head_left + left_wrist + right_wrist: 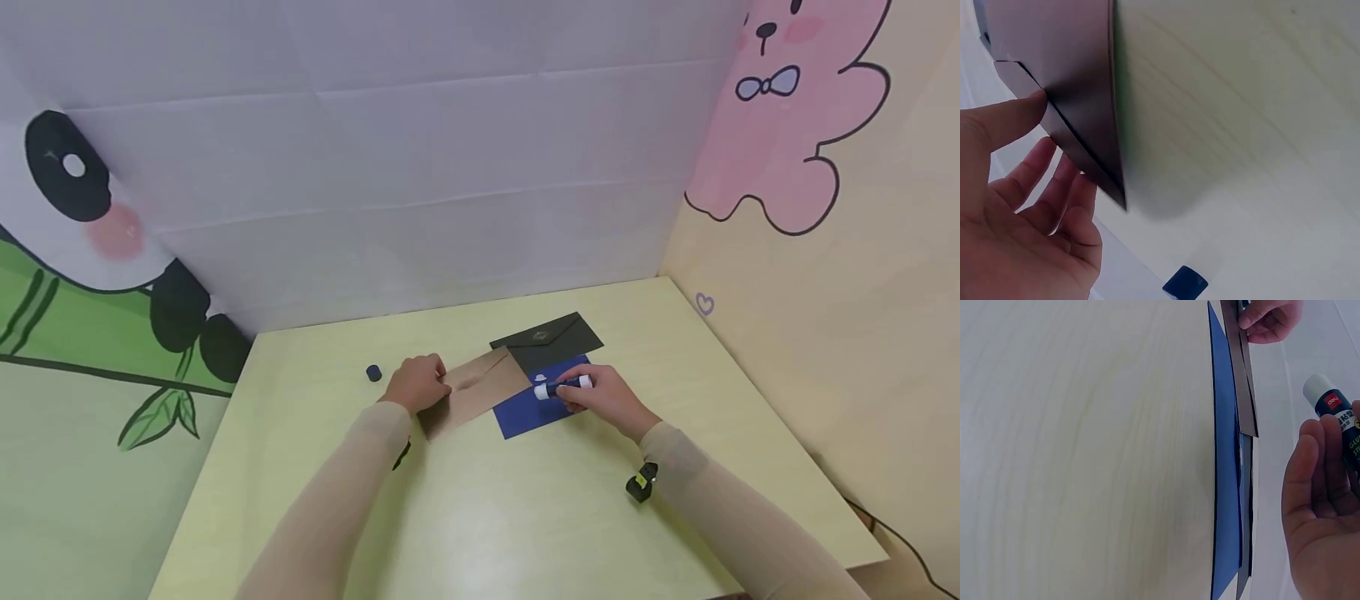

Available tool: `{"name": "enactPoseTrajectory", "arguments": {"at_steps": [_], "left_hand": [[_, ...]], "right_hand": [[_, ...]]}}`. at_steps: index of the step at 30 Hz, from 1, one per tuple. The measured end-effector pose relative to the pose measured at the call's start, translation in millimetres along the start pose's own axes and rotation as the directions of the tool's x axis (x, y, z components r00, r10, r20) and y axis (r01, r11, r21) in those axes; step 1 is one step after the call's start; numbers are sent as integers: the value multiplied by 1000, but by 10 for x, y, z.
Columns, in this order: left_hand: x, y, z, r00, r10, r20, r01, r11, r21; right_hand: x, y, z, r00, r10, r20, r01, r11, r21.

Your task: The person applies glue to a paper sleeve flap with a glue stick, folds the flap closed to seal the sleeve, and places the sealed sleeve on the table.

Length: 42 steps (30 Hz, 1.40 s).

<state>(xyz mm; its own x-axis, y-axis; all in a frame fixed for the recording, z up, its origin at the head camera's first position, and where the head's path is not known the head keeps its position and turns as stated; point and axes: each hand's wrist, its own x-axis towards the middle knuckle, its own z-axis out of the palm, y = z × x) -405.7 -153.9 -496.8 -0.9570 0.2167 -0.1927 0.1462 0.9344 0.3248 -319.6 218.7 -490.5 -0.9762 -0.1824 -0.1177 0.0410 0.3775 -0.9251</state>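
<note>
Right hand [609, 402] grips a Deli glue stick [552, 389] above a blue envelope [517, 417], its forearm [720, 504] reaching in over the table's [480, 508] near edge; the left hand [415, 383], back upward, pinches the left end of a brown envelope [480, 387], which overlaps the blue one and, nearer the far edge, a black envelope [562, 339]. A dark cap [373, 372] lies near the left hand, toward the left edge.

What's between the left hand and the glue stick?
In the head view, the brown envelope stretches from the left hand almost to the glue stick, which appears over the blue envelope.
</note>
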Motion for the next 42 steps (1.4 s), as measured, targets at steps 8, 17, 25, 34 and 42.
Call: {"name": "enactPoseTrajectory", "arguments": {"at_steps": [8,17,25,34,42], "left_hand": [[11,23,11,999,20,-30,-17,996,92],[13,7,-31,999,16,-35,-13,996,84],[38,-55,-22,998,41,-42,-38,996,87],[-26,-147,-99,996,66,-61,-63,997,44],[-133,-235,-179,994,80,-77,-81,997,-9]], "right_hand": [[44,-17,8,1000,-19,13,19,1000,3],[82,-56,36,1000,-17,12,17,1000,14],[110,-66,76,1000,-16,-8,16,999,39],[127,-145,149,998,-47,-31,49,996,69],[211,-220,364,999,-44,27,40,991,127]]}}
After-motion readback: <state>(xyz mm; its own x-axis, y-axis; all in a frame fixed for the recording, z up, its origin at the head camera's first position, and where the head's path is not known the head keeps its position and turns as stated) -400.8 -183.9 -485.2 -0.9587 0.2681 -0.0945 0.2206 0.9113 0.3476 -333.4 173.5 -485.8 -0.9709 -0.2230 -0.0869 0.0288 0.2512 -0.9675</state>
